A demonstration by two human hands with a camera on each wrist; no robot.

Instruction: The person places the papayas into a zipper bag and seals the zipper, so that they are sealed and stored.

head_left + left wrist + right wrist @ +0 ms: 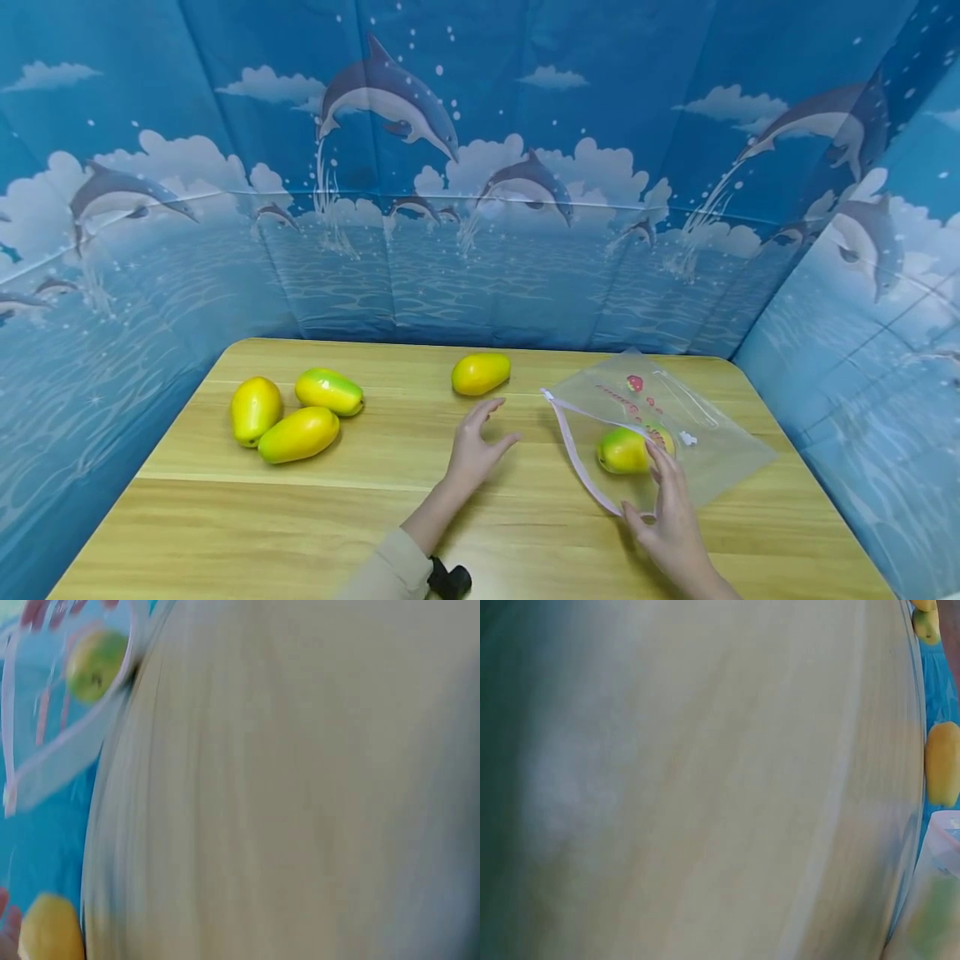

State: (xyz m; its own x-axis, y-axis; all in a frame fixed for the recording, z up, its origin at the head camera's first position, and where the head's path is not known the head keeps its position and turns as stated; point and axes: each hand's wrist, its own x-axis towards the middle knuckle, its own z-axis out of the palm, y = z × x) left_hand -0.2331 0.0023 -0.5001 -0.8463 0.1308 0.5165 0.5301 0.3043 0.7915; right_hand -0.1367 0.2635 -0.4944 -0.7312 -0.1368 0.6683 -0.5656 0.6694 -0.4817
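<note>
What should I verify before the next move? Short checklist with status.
1. Left hand empty: ok.
2. Bag mouth open: ok.
3. One fruit in the bag: ok.
4. Right hand gripping the bag firmly: cannot tell; it is at the mouth.
5. Lone fruit apart from the other fruits: ok.
6. All fruit bagged: not ok; the lone fruit and three fruits at left are outside.

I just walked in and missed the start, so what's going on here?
A person is handling a clear plastic bag at a wooden table. Their right hand touches the bag at its open mouth, and one yellow-green fruit lies inside. The left hand is empty, in front of a lone yellow fruit near the far edge. Three more fruits sit together on the table's left side, outside the bag.
</note>
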